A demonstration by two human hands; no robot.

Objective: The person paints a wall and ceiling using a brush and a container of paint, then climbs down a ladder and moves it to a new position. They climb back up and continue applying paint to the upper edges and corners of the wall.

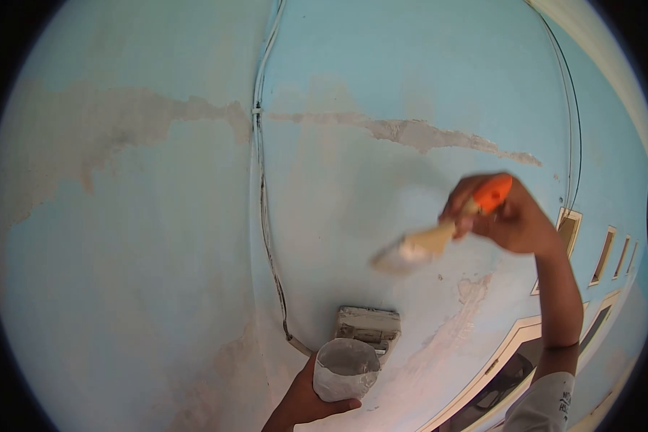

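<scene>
My right hand is raised in front of the wall, its fingers closed on a paintbrush with an orange-tipped handle. The brush points down and left, its bristle end blurred and whitish. Lower down, my left hand grips a whitish cup from its left side and below, the thumb lying across the front. The cup's open top faces me and its inside looks grey; any contents are hard to make out. Behind both hands stands the light blue wall, with peeled grey patches in a band across it.
A cable runs down the wall to a weathered electrical box just behind the cup. At the right are framed small windows and a larger window or door frame. Another thin cable hangs at the upper right.
</scene>
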